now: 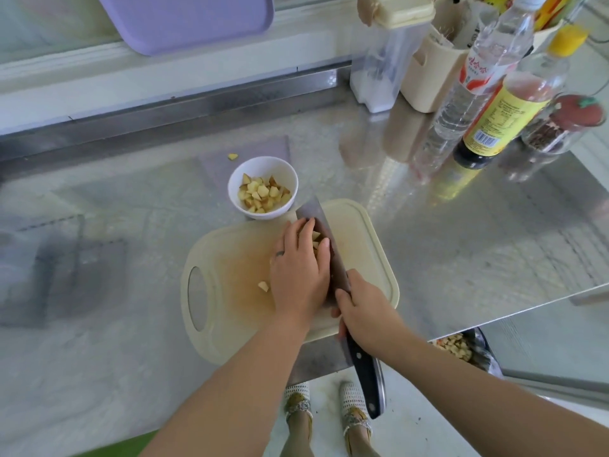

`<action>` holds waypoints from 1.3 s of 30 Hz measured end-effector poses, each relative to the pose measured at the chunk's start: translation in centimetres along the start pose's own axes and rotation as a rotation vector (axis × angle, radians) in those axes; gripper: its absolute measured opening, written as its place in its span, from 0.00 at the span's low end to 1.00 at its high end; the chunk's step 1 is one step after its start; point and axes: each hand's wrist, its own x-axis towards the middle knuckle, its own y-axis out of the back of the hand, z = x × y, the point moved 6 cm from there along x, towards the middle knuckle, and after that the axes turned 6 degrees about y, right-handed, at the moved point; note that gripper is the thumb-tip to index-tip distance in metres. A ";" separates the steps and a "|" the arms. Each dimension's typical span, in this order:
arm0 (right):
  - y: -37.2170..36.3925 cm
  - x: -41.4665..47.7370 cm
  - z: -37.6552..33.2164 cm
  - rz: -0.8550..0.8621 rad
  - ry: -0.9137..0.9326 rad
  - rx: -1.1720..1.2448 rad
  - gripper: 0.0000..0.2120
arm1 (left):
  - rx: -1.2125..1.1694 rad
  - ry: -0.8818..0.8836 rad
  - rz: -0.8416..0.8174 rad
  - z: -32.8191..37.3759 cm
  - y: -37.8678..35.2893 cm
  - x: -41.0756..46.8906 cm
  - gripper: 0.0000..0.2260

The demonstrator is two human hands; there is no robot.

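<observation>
The apple pieces (316, 240) lie in a small heap near the middle of the board (359, 232), pressed between the left grip (298, 272) and the flat of the cleaver (311, 209). The left grip is open: its fingers are nearly straight and lie over the heap, pushing it against the blade, with a ring on one finger. The right grip (362, 308) is closed round the cleaver where the blade meets the black handle. The handle sticks out behind it past the counter's near edge. The blade stands on edge, its tip pointing toward the bowl (263, 163).

One loose piece (263, 285) sits on the board just left of the left grip, apart from the heap. The white bowl stands just beyond the board's far edge and holds more diced apple, some with red skin. A small scrap (232, 156) lies on the counter (461, 242) beyond the bowl.

At the far right of the steel counter stand a clear bottle (468, 94), a sauce bottle (504, 117) with a yellow label, and a jar (560, 127) with a red lid. Behind them are a beige holder (431, 77) and a clear container (382, 67). A purple board (184, 18) leans at the back. Below the counter's right edge, a bin (458, 346) shows more cut pieces.
</observation>
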 end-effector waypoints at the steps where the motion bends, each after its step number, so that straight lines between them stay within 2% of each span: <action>1: 0.0 -0.3 -0.2 0.009 0.008 0.023 0.07 | -0.094 0.020 0.013 0.2 0.1 0.0 0.20; 5: 1.2 -1.2 -1.5 0.070 0.046 0.079 0.09 | -0.397 0.096 0.094 1.9 1.3 0.0 0.17; 12: 3.8 0.8 -6.4 0.096 0.144 0.060 0.08 | -0.557 0.059 0.181 3.0 5.4 4.0 0.17; 16: 3.7 4.8 -9.6 0.086 0.186 -0.030 0.07 | -0.492 0.067 0.171 0.6 6.9 8.1 0.16; 21: 4.4 8.0 -10.4 0.114 0.157 -0.356 0.06 | -0.506 0.094 0.110 -3.4 7.4 10.5 0.16; 24: 4.3 8.5 -10.6 0.077 0.159 -0.486 0.05 | -0.438 0.065 0.090 -4.6 7.7 11.3 0.14; 26: 4.4 8.6 -10.8 0.076 0.164 -0.448 0.04 | -0.362 0.003 0.085 -4.6 7.9 11.6 0.14; 32: 5.0 8.3 -11.5 0.083 0.173 -0.343 0.10 | -0.225 -0.155 0.070 -3.8 7.6 11.7 0.16; 36: 5.7 8.1 -11.1 0.111 0.141 -0.349 0.07 | -0.085 -0.165 0.073 -4.9 6.8 10.0 0.15; 39: 6.1 8.1 -10.8 0.129 0.125 -0.318 0.06 | -0.074 -0.158 0.120 -5.5 7.4 9.9 0.14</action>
